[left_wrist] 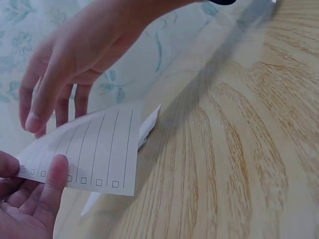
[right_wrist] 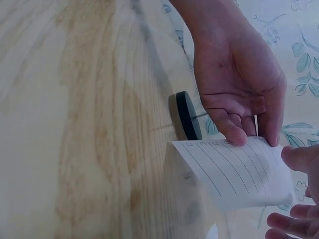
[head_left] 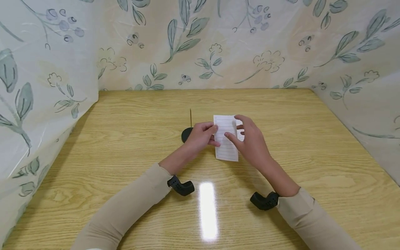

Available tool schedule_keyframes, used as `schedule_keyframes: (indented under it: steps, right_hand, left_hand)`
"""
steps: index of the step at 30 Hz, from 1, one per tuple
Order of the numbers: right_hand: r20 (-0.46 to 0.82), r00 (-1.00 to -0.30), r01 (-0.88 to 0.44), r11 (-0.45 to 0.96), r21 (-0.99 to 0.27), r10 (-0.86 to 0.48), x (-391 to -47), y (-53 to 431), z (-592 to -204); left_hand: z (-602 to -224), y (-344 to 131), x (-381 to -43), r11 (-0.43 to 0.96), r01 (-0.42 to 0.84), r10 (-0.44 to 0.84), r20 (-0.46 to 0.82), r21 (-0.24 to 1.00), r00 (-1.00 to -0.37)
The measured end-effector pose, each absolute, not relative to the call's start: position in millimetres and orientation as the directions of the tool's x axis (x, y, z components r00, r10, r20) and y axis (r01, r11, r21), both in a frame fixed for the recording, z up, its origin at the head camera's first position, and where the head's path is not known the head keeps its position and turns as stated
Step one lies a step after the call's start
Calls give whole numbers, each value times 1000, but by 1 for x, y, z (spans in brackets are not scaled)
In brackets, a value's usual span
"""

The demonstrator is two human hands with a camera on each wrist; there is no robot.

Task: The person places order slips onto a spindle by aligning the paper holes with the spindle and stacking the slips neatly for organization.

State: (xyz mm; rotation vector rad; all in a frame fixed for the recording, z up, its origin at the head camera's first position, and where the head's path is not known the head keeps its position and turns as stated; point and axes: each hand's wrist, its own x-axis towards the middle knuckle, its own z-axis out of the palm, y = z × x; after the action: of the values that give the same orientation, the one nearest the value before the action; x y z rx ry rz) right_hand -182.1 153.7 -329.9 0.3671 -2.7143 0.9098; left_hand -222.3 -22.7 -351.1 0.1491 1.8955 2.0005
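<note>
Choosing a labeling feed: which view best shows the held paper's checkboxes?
Left wrist: the checkboxes on the paper appear largest and sharpest, though the left hand covers part of the row. Head shows them tiny, partly covered by that hand; right wrist shows them small and slanted, partly behind its fingers.

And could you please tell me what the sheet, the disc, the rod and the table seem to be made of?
Sheet: seemingly matte paper, as it is thin, bends and shows no shine.
Disc: dark and smooth; metal or plastic, I can't tell which.
Rod: possibly metal, being thin and straight.
Table: wood or wood-look laminate, judging by the grain, glossy where light reflects.
</note>
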Motion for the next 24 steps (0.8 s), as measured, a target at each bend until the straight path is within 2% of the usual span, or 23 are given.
schedule_keyframes:
  steps: [13, 24]
  right_hand:
    - [363, -921, -358, 673, -648, -141, -203, 132, -331]
    - [404, -902, -400, 646, -650, -152, -208, 112, -321]
  left_hand:
    - [-350, -38, -216, -6, -136, 339, -126, 991, -932]
    - [-344, -53, -210, -7, -85, 351, -77, 996, -933]
